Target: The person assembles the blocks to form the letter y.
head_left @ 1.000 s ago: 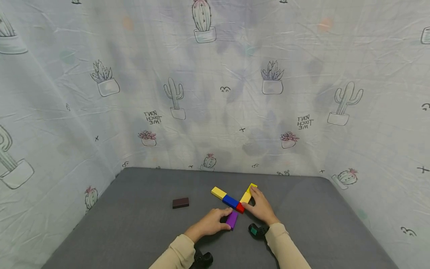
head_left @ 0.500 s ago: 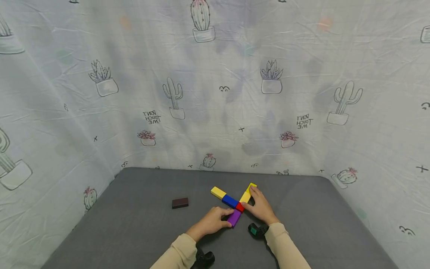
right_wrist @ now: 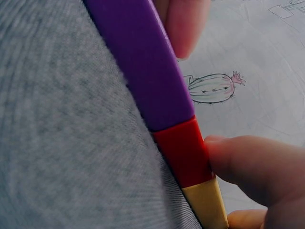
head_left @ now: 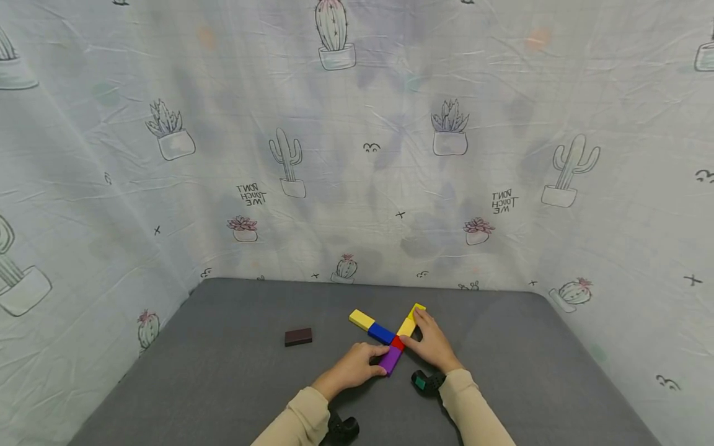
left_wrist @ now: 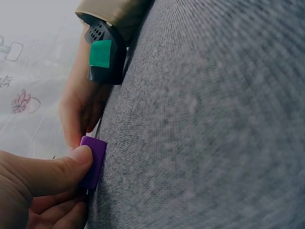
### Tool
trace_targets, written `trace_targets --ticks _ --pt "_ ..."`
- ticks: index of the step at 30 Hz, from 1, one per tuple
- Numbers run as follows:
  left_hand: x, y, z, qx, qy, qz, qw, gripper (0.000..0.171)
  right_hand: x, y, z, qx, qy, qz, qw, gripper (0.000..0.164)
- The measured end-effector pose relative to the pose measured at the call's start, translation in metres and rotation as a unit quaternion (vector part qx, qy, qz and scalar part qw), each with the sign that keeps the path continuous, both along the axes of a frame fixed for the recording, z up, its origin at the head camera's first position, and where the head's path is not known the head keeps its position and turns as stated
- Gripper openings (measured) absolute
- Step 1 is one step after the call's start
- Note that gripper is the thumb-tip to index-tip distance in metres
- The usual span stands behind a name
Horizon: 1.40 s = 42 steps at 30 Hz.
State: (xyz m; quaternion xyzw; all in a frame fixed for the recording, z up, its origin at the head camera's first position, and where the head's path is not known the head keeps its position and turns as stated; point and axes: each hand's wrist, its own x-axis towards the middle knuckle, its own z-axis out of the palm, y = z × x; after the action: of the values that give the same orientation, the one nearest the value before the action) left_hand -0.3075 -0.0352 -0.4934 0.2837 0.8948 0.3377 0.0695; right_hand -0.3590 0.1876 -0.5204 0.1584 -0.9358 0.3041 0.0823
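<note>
A purple block [head_left: 393,358] lies on the grey tabletop, pinched lengthwise by the thumb and index finger of my left hand [head_left: 351,367]. Its far end meets a small red block [right_wrist: 183,152]. Beyond the red one, a pale yellow block [head_left: 406,328] and a brighter yellow block [head_left: 416,306] continue the line. My right hand [head_left: 435,344] spans these, with its thumb against the red block's side and a fingertip at the yellow blocks. To the left, a blue block [head_left: 382,334] branches off the red one, followed by another yellow block [head_left: 361,319].
A dark brown block [head_left: 298,337] lies by itself on the left of the grey table [head_left: 234,384]. A cloth [head_left: 357,210] printed with cacti hangs behind the table and along its sides. Black wrist devices [head_left: 428,382] sit below the hands.
The left hand has slid the purple block slightly away and turned it, so it now lines up with the red and yellow blocks. My right hand has stayed in place.
</note>
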Motion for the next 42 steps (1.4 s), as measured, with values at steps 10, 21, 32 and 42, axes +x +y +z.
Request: trace_targets --ticks 10,21,32,42 --pt "-0.002 0.0 -0.003 -0.004 0.004 0.001 1.0 0.048 0.0 0.001 0.001 -0.007 -0.001 0.0 1.0 0.082" --pt "0.001 -0.007 -0.004 -0.002 -0.004 -0.017 0.9998 0.058 0.004 0.002 -0.001 -0.028 0.012 0.001 1.0 0.079" --pt "0.003 -0.019 -0.009 0.081 -0.083 -0.008 0.9932 0.059 0.019 -0.004 0.001 -0.029 0.017 -0.014 0.999 0.079" --pt "0.005 -0.018 -0.011 0.104 -0.077 -0.006 0.9916 0.06 0.042 -0.015 0.001 -0.02 0.02 0.007 1.0 0.086"
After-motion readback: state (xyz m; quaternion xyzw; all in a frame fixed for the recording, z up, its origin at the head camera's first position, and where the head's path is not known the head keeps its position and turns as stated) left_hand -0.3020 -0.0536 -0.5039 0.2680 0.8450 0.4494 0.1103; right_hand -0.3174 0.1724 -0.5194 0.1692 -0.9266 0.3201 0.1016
